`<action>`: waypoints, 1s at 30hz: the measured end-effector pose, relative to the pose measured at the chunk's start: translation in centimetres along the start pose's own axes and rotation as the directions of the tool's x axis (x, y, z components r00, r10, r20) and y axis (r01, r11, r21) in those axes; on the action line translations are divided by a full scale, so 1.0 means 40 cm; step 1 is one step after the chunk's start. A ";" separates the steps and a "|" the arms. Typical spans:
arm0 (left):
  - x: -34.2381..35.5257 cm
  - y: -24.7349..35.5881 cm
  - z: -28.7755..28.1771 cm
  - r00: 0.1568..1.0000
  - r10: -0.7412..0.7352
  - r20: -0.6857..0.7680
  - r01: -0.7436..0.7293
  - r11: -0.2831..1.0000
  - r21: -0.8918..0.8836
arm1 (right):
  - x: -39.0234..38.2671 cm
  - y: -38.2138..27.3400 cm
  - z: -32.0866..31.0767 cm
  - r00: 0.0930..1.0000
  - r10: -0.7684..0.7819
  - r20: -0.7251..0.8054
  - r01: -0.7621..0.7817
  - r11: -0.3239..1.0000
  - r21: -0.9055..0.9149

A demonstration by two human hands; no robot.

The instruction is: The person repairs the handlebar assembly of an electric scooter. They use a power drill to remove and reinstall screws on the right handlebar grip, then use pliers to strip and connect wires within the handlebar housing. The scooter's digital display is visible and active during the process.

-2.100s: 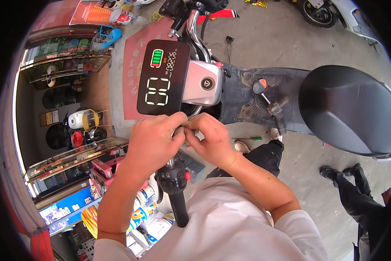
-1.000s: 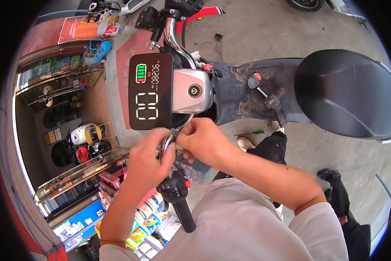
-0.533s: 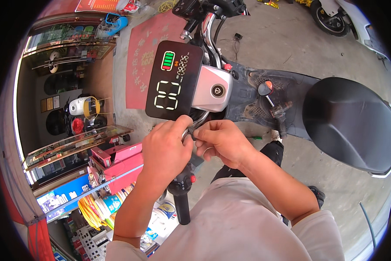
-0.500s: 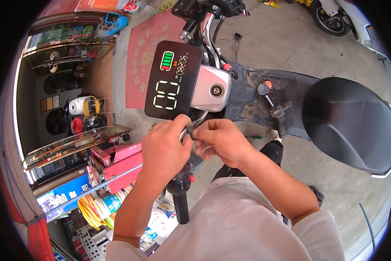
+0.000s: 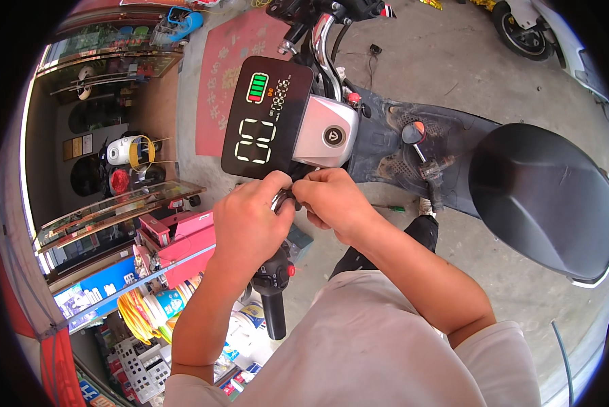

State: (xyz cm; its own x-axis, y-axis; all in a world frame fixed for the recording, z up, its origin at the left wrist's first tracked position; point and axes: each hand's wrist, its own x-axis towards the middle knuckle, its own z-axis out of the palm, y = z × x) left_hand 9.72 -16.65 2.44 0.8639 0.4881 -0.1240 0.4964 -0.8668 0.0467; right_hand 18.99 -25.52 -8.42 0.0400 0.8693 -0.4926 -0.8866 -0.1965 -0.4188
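Note:
An electric scooter stands across in front of me, its lit dash display and silver-pink front cover just beyond my hands. My left hand is closed around the near arm of the chrome handlebar, beside the display's lower edge. Close against it, my right hand is closed, thumb and forefinger pressed together at the bar; what they pinch is hidden. Below my left hand the bar ends in a black grip and a switch block with a red button.
The scooter's black seat lies to the right, past the footboard where a loose mirror rests. Pink boxes and a shop counter stand at the left. A screwdriver-like tool lies on the floor. Another vehicle's wheel is far right.
My right hand has drawn in against the left, its fingers curling tighter. A thin pale curve seen at its fingers before is hidden now. The view has shifted slightly.

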 end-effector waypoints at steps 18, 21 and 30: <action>0.005 -0.016 -0.016 0.990 -0.055 0.128 0.087 0.963 -0.256 | 0.023 0.193 0.030 0.781 -0.596 -0.185 0.576 0.803 -0.156; 0.009 -0.013 -0.027 0.968 -0.141 0.208 0.202 0.930 -0.308 | 0.037 0.206 0.022 0.709 -0.683 -0.174 0.643 0.728 -0.238; -0.010 -0.004 -0.003 0.994 -0.097 0.052 0.107 0.964 -0.244 | 0.026 0.101 -0.037 0.991 -0.029 0.134 -0.026 0.920 0.391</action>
State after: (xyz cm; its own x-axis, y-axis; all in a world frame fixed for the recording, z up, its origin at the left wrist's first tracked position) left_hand 9.31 -16.67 2.58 0.8059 0.5643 -0.1791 0.5917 -0.7583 0.2737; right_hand 16.12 -26.09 -11.74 0.0036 0.9275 -0.3738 -0.9969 -0.0263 -0.0747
